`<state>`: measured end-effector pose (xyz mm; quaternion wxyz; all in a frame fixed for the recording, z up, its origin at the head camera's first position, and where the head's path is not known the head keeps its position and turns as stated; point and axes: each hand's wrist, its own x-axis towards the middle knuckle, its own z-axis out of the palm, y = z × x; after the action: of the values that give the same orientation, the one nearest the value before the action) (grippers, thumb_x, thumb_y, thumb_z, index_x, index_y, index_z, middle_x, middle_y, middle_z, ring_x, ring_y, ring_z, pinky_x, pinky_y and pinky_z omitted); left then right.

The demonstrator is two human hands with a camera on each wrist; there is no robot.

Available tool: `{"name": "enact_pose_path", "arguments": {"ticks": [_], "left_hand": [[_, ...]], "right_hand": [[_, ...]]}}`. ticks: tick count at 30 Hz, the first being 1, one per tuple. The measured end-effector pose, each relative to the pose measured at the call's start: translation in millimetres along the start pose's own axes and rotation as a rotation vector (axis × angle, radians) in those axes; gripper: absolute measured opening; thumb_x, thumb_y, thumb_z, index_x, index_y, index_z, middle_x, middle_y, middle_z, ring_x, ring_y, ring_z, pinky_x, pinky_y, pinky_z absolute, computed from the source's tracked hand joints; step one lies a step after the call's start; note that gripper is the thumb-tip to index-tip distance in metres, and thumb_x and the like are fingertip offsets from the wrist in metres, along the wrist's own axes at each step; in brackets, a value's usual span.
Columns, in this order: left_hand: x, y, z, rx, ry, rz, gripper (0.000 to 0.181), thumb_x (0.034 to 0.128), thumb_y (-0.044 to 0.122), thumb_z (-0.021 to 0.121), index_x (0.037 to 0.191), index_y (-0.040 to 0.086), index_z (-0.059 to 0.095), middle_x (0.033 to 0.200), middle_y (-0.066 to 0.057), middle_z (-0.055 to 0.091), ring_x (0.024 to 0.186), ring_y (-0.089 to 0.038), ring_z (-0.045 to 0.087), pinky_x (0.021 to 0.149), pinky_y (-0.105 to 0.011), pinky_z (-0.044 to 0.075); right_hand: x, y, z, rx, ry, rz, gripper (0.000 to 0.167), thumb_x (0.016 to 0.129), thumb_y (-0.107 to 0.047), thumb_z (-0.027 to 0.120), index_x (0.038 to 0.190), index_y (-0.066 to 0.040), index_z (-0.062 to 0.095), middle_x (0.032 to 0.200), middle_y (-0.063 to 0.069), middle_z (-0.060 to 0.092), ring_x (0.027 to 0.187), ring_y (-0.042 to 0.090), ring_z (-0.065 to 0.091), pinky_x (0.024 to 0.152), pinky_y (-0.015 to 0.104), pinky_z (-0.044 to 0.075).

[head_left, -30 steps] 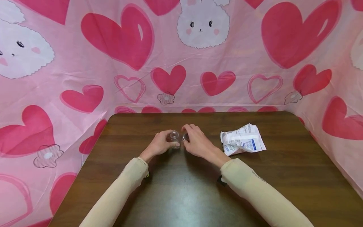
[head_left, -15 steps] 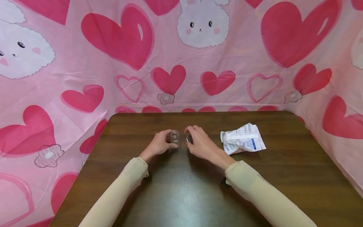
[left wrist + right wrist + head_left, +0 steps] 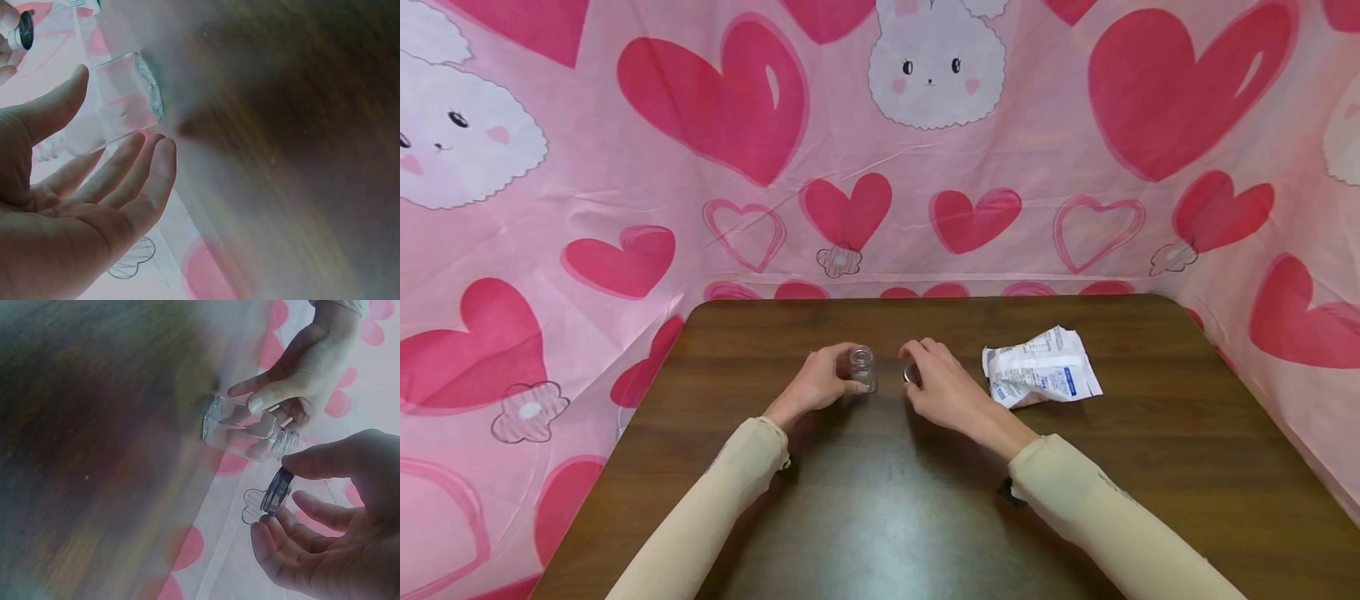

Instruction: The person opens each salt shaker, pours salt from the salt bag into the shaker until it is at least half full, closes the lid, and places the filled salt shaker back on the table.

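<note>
Right hand [image 3: 369, 519] at lower right, pinching dark lid [image 3: 277, 490] between thumb and fingertips. Clear glass jar [image 3: 244, 434] near center, lying sideways in this view, base toward table [image 3: 94, 444], threaded neck bare and pointing right. Lid near neck, apart from it. Left hand [image 3: 290, 390] at upper right, thumb and fingers on jar; pale sleeve [image 3: 347, 305] above it at top edge. Dark brown table fills left. Pink cloth [image 3: 234, 562] with hearts behind both hands.

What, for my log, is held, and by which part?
Left hand: clear glass bottle, by its sides. Right hand: round dark metallic cap, by its edge.
</note>
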<state>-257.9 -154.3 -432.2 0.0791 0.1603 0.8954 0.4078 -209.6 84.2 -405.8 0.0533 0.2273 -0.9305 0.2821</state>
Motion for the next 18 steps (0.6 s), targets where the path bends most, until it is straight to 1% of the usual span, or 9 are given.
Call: {"name": "enact_pose_path", "arguments": {"ticks": [4,7,13,18], "left_hand": [[-2.6,-1.6,-3.0,0.012,-0.001,0.001,0.064,0.084,0.008,0.091,0.141,0.003,0.062,0.125,-0.015,0.072,0.113,-0.031,0.069,0.103,-0.05,0.051],[-5.5,-3.1,-5.4,0.023,-0.008,0.0,0.066,0.084,0.009,0.091,0.142,0.001,0.06,0.125,-0.017,0.071,0.113,-0.033,0.069,0.1,-0.05,0.052],[-10.2,-5.8,-10.0,0.052,0.001,0.017,0.061,0.0864,0.01,0.089,0.14,-0.001,0.06,0.122,-0.02,0.071,0.111,-0.036,0.069,0.098,-0.051,0.053],[-13.0,-4.8,-13.4,0.055,0.006,0.011,0.059,0.0881,0.013,0.088,0.139,0.001,0.061,0.123,-0.02,0.071,0.112,-0.035,0.069,0.099,-0.053,0.052]], "right_hand": [[-3.8,0,0,-0.006,-0.006,0.003,0.039,0.092,-0.008,0.077,0.128,-0.003,0.063,0.122,0.014,0.062,0.116,0.033,0.057,0.098,0.047,0.049],[-7.0,1,0,-0.003,-0.011,0.016,0.039,0.092,-0.008,0.078,0.128,-0.004,0.063,0.123,0.014,0.062,0.117,0.033,0.057,0.098,0.048,0.05],[-11.5,3,-3,0.0,-0.009,0.031,0.039,0.092,-0.007,0.078,0.128,-0.003,0.064,0.123,0.014,0.062,0.118,0.033,0.056,0.098,0.05,0.05],[-14.7,5,-5,0.003,-0.013,0.04,0.039,0.092,-0.007,0.078,0.127,-0.004,0.064,0.122,0.013,0.062,0.117,0.032,0.056,0.098,0.05,0.05]]}}
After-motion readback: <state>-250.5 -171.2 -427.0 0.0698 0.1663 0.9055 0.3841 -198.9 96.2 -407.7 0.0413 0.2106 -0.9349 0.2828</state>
